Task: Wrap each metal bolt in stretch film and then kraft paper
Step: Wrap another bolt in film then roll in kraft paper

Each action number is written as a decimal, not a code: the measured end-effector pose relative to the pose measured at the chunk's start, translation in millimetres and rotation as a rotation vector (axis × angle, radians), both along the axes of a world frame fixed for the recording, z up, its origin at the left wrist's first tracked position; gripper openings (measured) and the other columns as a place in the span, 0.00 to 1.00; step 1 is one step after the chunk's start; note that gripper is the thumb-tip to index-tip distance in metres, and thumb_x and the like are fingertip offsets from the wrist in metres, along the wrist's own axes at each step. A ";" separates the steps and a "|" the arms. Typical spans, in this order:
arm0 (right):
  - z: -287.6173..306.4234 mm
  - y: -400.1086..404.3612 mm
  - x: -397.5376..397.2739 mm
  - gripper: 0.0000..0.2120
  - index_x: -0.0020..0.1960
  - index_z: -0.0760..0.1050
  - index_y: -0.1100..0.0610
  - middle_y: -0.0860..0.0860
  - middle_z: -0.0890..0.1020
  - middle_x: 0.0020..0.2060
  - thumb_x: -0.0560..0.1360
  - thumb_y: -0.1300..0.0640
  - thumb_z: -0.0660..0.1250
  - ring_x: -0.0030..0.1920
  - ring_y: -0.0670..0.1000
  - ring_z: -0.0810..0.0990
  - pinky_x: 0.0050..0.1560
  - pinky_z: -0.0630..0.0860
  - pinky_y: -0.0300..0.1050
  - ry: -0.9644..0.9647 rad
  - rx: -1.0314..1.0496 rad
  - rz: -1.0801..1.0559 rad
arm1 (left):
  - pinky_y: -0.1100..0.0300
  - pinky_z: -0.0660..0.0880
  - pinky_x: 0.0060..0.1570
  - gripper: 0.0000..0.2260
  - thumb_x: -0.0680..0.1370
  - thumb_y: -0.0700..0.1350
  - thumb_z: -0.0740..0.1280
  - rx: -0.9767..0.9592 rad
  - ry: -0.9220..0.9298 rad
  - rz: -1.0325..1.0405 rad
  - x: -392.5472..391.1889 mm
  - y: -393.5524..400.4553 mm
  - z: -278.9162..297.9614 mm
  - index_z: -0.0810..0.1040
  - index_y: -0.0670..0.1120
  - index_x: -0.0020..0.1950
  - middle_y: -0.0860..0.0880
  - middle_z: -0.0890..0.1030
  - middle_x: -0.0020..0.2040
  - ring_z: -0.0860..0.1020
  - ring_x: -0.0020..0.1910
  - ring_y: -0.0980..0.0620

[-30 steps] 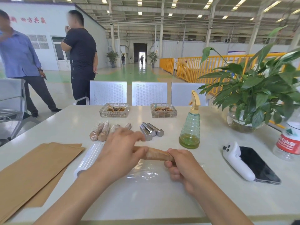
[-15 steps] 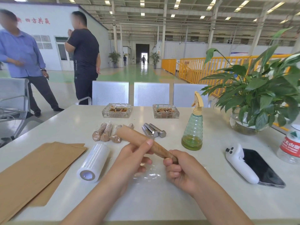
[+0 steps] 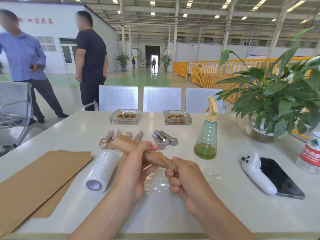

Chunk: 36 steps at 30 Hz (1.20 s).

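Observation:
A bolt rolled in brown kraft paper (image 3: pixel 136 148) is held above the table, slanting from far left down to near right. My left hand (image 3: pixel 136 163) grips its middle, thumb and fingers curled round it. My right hand (image 3: pixel 181 177) grips its near end in a fist. Behind lie several wrapped bolts (image 3: pixel 112 138) and three bare metal bolts (image 3: pixel 164 137). A roll of stretch film (image 3: pixel 101 171) lies left of my hands. A stack of kraft paper sheets (image 3: pixel 36 181) sits at the near left. A loose piece of film (image 3: pixel 159 183) lies under my hands.
Two glass ashtrays (image 3: pixel 125 116) (image 3: pixel 177 117) stand at the table's far side. A green spray bottle (image 3: pixel 207 135), a potted plant (image 3: pixel 277 104), a white controller (image 3: pixel 256 173), a phone (image 3: pixel 280 179) and a water bottle (image 3: pixel 310 153) fill the right. Two people (image 3: pixel 90 54) stand beyond the table at the left.
The paper-wrapped bolt has been lifted off the table and tilted, its far end rising toward the back left. My left hand shifted from covering it to gripping its middle.

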State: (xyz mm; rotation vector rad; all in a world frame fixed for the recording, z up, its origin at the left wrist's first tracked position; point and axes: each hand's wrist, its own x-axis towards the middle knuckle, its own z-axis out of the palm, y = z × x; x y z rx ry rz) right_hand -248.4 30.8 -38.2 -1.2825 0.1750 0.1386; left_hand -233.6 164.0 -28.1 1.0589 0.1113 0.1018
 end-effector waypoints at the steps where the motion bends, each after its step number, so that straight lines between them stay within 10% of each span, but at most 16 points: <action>1: -0.6 0.6 -0.8 0.12 0.45 0.75 0.57 0.52 0.71 0.28 0.84 0.58 0.58 0.23 0.47 0.60 0.23 0.58 0.38 -0.003 -0.013 0.002 | 0.53 0.83 0.43 0.05 0.77 0.38 0.68 -0.005 -0.011 0.023 1.1 0.5 0.0 0.79 0.44 0.52 0.47 0.87 0.46 0.87 0.49 0.47; 8: -2.2 -2.5 -3.6 0.14 0.44 0.75 0.58 0.51 0.72 0.27 0.86 0.56 0.57 0.23 0.48 0.61 0.23 0.59 0.38 -0.058 -0.144 -0.003 | 0.53 0.83 0.42 0.13 0.78 0.36 0.61 0.521 -0.152 0.010 -0.9 8.3 -1.2 0.82 0.47 0.39 0.48 0.84 0.38 0.84 0.41 0.52; 19: 1.7 -15.8 -3.3 0.13 0.48 0.78 0.58 0.51 0.72 0.27 0.85 0.56 0.57 0.22 0.47 0.61 0.24 0.58 0.37 -0.009 -0.242 0.056 | 0.55 0.73 0.39 0.12 0.80 0.53 0.61 1.432 -0.620 -0.269 9.1 39.0 -0.2 0.74 0.46 0.44 0.52 0.74 0.34 0.71 0.35 0.53; 25: 3.0 -13.7 -4.4 0.15 0.46 0.78 0.59 0.50 0.72 0.26 0.85 0.57 0.56 0.22 0.47 0.61 0.25 0.58 0.37 -0.053 -0.356 0.118 | 0.53 0.71 0.35 0.17 0.72 0.66 0.60 2.014 -0.555 -0.302 5.8 35.7 6.7 0.65 0.53 0.39 0.53 0.73 0.35 0.74 0.35 0.49; 36: 16.4 -23.6 9.2 0.13 0.54 0.79 0.61 0.52 0.73 0.30 0.84 0.58 0.56 0.24 0.47 0.63 0.25 0.61 0.37 -0.133 -0.518 0.218 | 0.51 0.60 0.35 0.23 0.76 0.75 0.50 2.061 -0.677 -0.257 19.2 30.6 -1.6 0.61 0.55 0.42 0.54 0.67 0.33 0.73 0.38 0.44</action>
